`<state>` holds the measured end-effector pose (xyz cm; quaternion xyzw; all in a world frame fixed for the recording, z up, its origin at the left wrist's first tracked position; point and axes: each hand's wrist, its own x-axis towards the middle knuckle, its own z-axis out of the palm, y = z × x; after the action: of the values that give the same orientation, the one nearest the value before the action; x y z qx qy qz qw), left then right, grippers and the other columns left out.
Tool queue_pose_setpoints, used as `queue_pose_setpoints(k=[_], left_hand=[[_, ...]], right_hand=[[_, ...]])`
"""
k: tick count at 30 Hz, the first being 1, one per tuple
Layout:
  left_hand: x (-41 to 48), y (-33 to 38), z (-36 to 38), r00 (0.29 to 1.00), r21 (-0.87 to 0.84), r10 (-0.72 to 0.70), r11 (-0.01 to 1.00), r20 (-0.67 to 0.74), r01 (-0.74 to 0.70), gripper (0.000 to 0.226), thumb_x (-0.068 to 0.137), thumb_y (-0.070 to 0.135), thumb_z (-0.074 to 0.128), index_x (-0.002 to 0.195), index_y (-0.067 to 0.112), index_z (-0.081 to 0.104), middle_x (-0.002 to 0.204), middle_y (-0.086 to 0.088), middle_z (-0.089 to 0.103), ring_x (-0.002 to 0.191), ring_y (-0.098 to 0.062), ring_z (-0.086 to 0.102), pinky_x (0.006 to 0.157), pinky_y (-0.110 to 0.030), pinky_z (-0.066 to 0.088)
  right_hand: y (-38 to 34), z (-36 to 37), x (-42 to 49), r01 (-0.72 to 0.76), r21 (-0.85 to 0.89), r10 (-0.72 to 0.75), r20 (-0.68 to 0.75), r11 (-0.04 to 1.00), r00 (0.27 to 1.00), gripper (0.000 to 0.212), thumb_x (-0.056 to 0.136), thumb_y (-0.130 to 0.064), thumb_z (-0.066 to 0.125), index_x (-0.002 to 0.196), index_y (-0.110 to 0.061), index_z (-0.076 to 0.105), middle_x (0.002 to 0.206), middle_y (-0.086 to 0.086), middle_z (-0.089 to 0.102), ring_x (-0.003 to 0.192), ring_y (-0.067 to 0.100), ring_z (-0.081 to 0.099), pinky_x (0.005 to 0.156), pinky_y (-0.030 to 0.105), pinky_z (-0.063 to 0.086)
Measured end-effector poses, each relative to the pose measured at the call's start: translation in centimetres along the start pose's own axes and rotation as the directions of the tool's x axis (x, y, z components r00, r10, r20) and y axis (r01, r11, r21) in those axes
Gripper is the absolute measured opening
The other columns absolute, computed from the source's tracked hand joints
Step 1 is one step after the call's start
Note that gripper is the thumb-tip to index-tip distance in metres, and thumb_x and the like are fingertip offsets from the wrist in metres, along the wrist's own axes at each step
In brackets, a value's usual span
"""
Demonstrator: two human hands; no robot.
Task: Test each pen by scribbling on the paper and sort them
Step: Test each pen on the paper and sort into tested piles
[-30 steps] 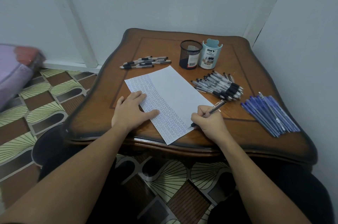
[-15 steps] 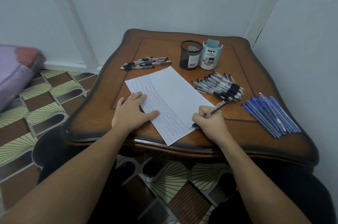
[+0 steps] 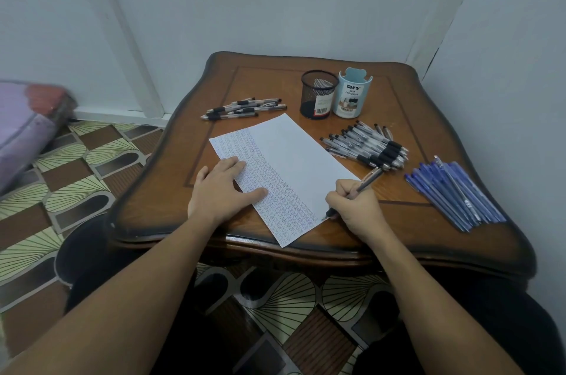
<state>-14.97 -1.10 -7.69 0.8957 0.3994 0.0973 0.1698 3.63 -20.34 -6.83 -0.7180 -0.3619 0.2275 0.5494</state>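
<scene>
Head view.
- White paper sheet (image 3: 298, 157): lies diagonally on the dark carved wooden table (image 3: 159, 209), its left half filled with scribble rows.
- Left hand (image 3: 219, 191): flat, fingers spread, pressing the sheet's left edge, evidently to stop it sliding.
- Right hand (image 3: 356, 206): curled round a slim silver-and-black pen (image 3: 366, 182), tip at the sheet's near right edge for a test stroke.
- Clear black-grip pens (image 3: 367, 148), blue pens (image 3: 453, 194) and a small far-left pen group (image 3: 242, 109): kept well apart, probably as sorted and untested lots.

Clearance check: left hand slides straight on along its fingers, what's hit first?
The left hand lies flat on the paper; past its far corner, probably the black mesh pen cup, though the angle is hard to judge.
</scene>
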Motion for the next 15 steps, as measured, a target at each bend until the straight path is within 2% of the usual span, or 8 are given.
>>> queue_pose_setpoints(k=[4,5,8,9,11,13,15], left_hand=[[0.0,0.0,-0.1,1.0,0.001,0.0,1.0,0.001,0.0,0.088,0.077,0.082,0.046,0.148,0.031,0.035,0.159,0.009,0.024,0.146,-0.011,0.019,0.119,-0.043,0.0],[0.0,0.1,-0.1,1.0,0.003,0.0,1.0,0.004,0.0,0.089,0.076,0.082,0.045,0.148,0.031,0.035,0.159,0.009,0.024,0.146,-0.012,0.019,0.119,-0.043,0.0],[-0.1,0.2,-0.2,1.0,0.001,-0.005,1.0,0.003,0.005,0.086,0.078,0.08,0.047,0.148,0.031,0.035,0.159,0.009,0.024,0.147,-0.012,0.019,0.119,-0.042,-0.001],[-0.1,0.2,-0.2,1.0,-0.002,-0.006,1.0,0.002,0.006,0.085,0.079,0.079,0.048,0.148,0.031,0.035,0.159,0.009,0.024,0.146,-0.012,0.019,0.119,-0.042,-0.001],[-0.2,0.3,-0.2,1.0,0.0,-0.005,1.0,0.0,0.005,0.085,0.079,0.078,0.048,0.148,0.031,0.035,0.159,0.009,0.024,0.146,-0.012,0.019,0.119,-0.042,-0.001],[-0.2,0.3,-0.2,1.0,0.004,-0.001,1.0,0.003,0.001,0.084,0.079,0.078,0.047,0.148,0.031,0.035,0.159,0.009,0.024,0.147,-0.011,0.018,0.119,-0.042,-0.001],[-0.2,0.2,-0.3,1.0,0.004,-0.001,1.0,0.005,0.001,0.085,0.08,0.078,0.047,0.148,0.031,0.035,0.159,0.009,0.024,0.146,-0.011,0.018,0.119,-0.042,-0.001]], right_hand=[[0.2,0.1,0.0,0.015,-0.049,-0.017,-0.037,0.999,0.999,0.042,0.08,-0.005,0.061,0.051,-0.019,0.034,0.054,-0.002,0.034,0.058,0.023,0.049,0.062,0.039,0.054],[0.1,0.0,0.1,0.0,-0.03,-0.002,-0.072,1.0,0.997,0.039,0.081,-0.005,0.061,0.053,-0.018,0.037,0.055,0.001,0.038,0.057,0.023,0.052,0.062,0.038,0.054],[-0.3,-0.2,0.4,-0.045,0.117,0.063,-0.154,0.992,0.986,0.036,0.093,-0.001,0.055,0.059,-0.009,0.045,0.059,0.008,0.053,0.053,0.008,0.06,0.054,0.022,0.049],[-0.4,-0.2,0.5,-0.055,0.142,0.077,-0.16,0.988,0.984,0.038,0.098,-0.007,0.054,0.06,-0.008,0.048,0.059,0.007,0.054,0.051,0.005,0.057,0.054,0.019,0.046],[-0.7,-0.2,0.4,-0.085,0.18,0.112,-0.144,0.98,0.983,0.044,0.104,-0.032,0.047,0.066,-0.01,0.053,0.056,0.004,0.052,0.047,0.007,0.05,0.051,0.018,0.044],[-1.0,-0.2,0.3,-0.12,0.231,0.153,-0.131,0.966,0.979,0.046,0.095,-0.056,0.037,0.083,-0.015,0.055,0.051,0.002,0.048,0.046,0.012,0.046,0.049,0.022,0.042],[-1.1,-0.1,0.5,-0.139,0.247,0.179,-0.149,0.959,0.972,0.046,0.092,-0.06,0.031,0.092,-0.02,0.053,0.047,-0.001,0.044,0.044,0.014,0.042,0.047,0.025,0.037]])
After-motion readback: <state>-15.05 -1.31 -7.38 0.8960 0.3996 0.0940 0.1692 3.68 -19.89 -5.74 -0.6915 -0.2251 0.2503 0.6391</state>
